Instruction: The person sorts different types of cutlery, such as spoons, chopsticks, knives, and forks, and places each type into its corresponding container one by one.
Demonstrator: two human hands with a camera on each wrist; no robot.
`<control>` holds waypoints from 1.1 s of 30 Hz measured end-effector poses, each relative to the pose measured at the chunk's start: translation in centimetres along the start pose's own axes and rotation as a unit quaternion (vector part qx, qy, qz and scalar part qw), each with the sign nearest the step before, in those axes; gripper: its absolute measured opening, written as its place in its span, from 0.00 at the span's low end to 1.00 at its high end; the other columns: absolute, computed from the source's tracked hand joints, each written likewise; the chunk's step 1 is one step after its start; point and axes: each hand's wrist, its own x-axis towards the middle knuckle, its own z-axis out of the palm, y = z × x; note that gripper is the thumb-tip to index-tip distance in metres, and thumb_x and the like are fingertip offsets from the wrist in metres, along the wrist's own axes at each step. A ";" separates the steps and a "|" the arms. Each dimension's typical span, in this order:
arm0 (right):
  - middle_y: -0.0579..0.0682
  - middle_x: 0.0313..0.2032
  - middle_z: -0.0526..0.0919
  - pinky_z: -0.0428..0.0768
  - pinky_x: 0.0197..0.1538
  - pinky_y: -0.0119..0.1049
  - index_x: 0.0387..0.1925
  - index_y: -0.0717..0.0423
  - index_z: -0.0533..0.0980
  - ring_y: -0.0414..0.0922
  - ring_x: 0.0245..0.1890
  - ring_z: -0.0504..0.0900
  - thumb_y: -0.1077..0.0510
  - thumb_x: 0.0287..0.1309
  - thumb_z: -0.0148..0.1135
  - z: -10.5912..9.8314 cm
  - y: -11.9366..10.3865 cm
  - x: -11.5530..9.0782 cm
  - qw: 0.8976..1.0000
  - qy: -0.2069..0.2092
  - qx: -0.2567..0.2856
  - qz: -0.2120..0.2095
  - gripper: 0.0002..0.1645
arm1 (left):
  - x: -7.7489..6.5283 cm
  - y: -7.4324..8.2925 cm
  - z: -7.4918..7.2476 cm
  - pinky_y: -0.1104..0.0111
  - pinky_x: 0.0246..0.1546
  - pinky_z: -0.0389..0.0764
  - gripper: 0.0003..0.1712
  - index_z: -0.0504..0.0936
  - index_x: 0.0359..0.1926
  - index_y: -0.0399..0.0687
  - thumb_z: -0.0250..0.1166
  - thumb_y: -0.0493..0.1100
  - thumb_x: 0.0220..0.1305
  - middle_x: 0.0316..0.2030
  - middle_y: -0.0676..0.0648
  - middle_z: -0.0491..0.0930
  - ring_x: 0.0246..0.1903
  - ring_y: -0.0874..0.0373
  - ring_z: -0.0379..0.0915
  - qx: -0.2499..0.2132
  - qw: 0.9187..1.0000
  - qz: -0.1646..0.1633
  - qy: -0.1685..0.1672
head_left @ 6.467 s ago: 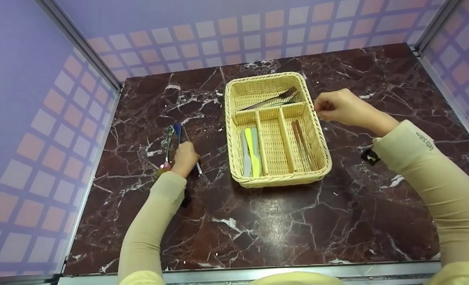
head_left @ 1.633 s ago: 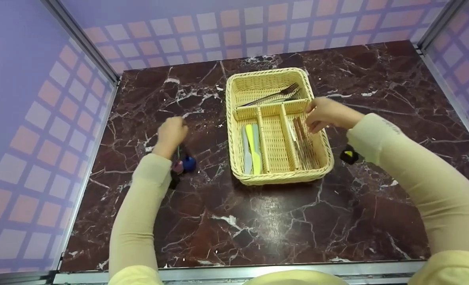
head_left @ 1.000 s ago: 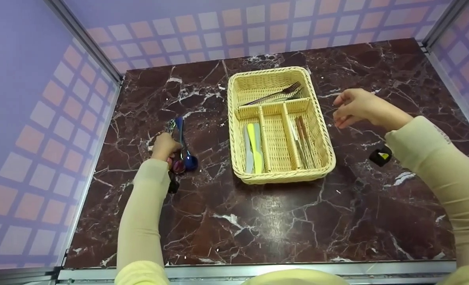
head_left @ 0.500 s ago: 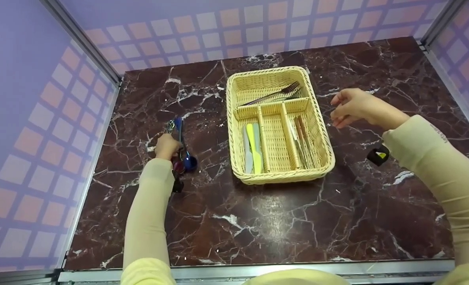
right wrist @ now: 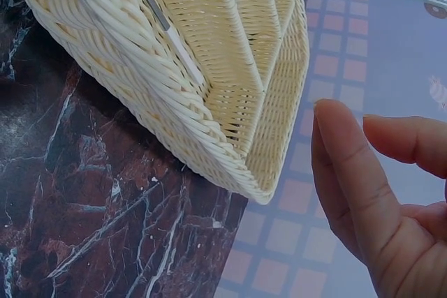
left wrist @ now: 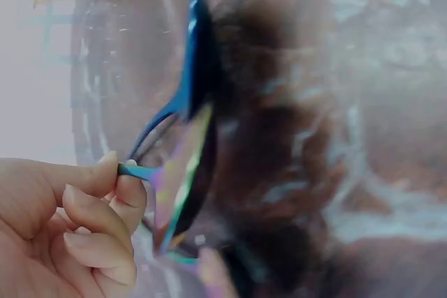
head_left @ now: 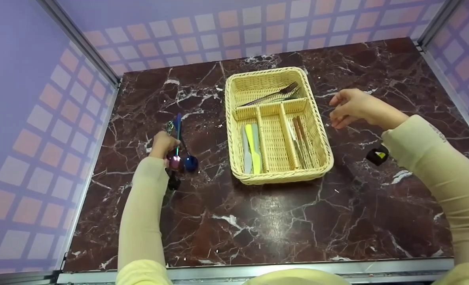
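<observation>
My left hand (head_left: 164, 143) pinches a spoon (head_left: 175, 161) by its thin blue-green handle; its bowl has a pink and purple rainbow sheen. In the left wrist view the thumb and a finger grip the handle (left wrist: 138, 171) close to the bowl. Beside it lies a shiny dark-blue spoon (head_left: 190, 163). More pieces with a rainbow sheen, partly hidden by the hand, lie underneath. My right hand (head_left: 355, 107), fingers loosely bent and holding nothing, hovers right of the wicker cutlery basket (head_left: 280, 180).
Forks (head_left: 274, 95) lie in the basket's back compartment. Yellow and grey knives (head_left: 253, 150) fill the front left one, and slim chopsticks (head_left: 303, 140) with brown and white ends lie in the front right one. Patterned panels (head_left: 44, 158) border the dark marbled table (head_left: 258, 233).
White-ended chopsticks have joined the brown ones in the basket. The right hand has withdrawn rightward from over that compartment. The left hand has taken hold of the rainbow spoon and shifted its handle.
</observation>
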 end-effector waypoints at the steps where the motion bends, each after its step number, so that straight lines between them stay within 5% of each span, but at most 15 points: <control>1: 0.51 0.24 0.78 0.82 0.34 0.38 0.46 0.68 0.58 0.43 0.23 0.82 0.71 0.55 0.52 0.0 0.0 0.0 1.000 0.000 0.000 0.000 0.18 | -0.2 0.3 -0.4 0.70 0.23 0.67 0.10 0.76 0.27 0.35 0.60 0.40 0.59 0.17 0.48 0.69 0.20 0.56 0.65 0.002 1.000 0.010 0.007; 7: 0.51 0.25 0.77 0.82 0.33 0.38 0.46 0.70 0.59 0.42 0.23 0.81 0.71 0.55 0.52 0.4 -0.2 0.1 1.000 0.009 -0.008 -0.013 0.17 | -1.5 2.7 -2.6 0.69 0.25 0.66 0.09 0.76 0.25 0.37 0.57 0.38 0.58 0.20 0.49 0.70 0.24 0.55 0.65 0.051 0.991 0.117 0.034; 11: 0.53 0.27 0.77 0.82 0.31 0.36 0.45 0.72 0.63 0.40 0.21 0.80 0.71 0.55 0.52 1.3 -0.6 0.2 0.997 0.034 -0.053 -0.050 0.15 | -2.3 5.3 -3.1 0.64 0.28 0.68 0.09 0.75 0.24 0.40 0.57 0.39 0.58 0.22 0.48 0.72 0.25 0.55 0.66 0.125 0.971 0.198 0.049; 14: 0.59 0.31 0.79 0.81 0.29 0.34 0.44 0.71 0.68 0.39 0.22 0.79 0.69 0.53 0.53 2.5 -1.1 0.3 0.981 0.069 -0.147 -0.109 0.15 | -3.2 7.7 -2.6 0.56 0.37 0.74 0.08 0.78 0.32 0.40 0.57 0.41 0.60 0.33 0.43 0.79 0.33 0.49 0.73 0.176 0.952 0.243 0.053; 18: 0.63 0.34 0.81 0.80 0.34 0.38 0.40 0.69 0.74 0.47 0.28 0.80 0.69 0.51 0.55 4.3 -2.0 0.4 0.928 0.120 -0.265 -0.233 0.12 | -5.0 11.1 -1.1 0.52 0.43 0.74 0.10 0.79 0.38 0.40 0.57 0.42 0.62 0.40 0.41 0.80 0.42 0.45 0.76 0.239 0.915 0.320 0.053; 22: 0.63 0.34 0.81 0.79 0.42 0.44 0.38 0.71 0.76 0.55 0.34 0.80 0.72 0.50 0.55 6.2 -2.9 0.8 0.872 0.138 -0.306 -0.355 0.11 | -7.5 14.2 0.9 0.54 0.40 0.76 0.08 0.78 0.35 0.42 0.56 0.42 0.63 0.37 0.43 0.81 0.39 0.46 0.77 0.301 0.870 0.387 0.056; 24: 0.63 0.36 0.80 0.77 0.44 0.46 0.39 0.71 0.76 0.56 0.37 0.79 0.73 0.50 0.56 6.9 -3.3 1.0 0.853 0.139 -0.322 -0.386 0.12 | -8.7 15.4 1.9 0.55 0.39 0.77 0.09 0.79 0.35 0.42 0.56 0.42 0.62 0.37 0.44 0.82 0.38 0.47 0.78 0.323 0.848 0.416 0.055; 27: 0.62 0.37 0.79 0.76 0.47 0.46 0.40 0.70 0.76 0.56 0.39 0.77 0.71 0.50 0.59 7.7 -3.8 1.2 0.839 0.128 -0.347 -0.400 0.13 | -10.1 16.7 3.3 0.56 0.36 0.78 0.08 0.79 0.36 0.43 0.57 0.42 0.62 0.36 0.45 0.82 0.36 0.48 0.78 0.346 0.817 0.458 0.057; 33: 0.61 0.35 0.79 0.77 0.44 0.45 0.39 0.69 0.78 0.55 0.37 0.78 0.69 0.49 0.61 8.4 -3.7 1.7 0.843 0.087 -0.378 -0.374 0.12 | -11.7 17.7 5.0 0.58 0.32 0.79 0.07 0.80 0.35 0.42 0.59 0.40 0.59 0.33 0.45 0.82 0.33 0.49 0.78 0.375 0.764 0.520 0.074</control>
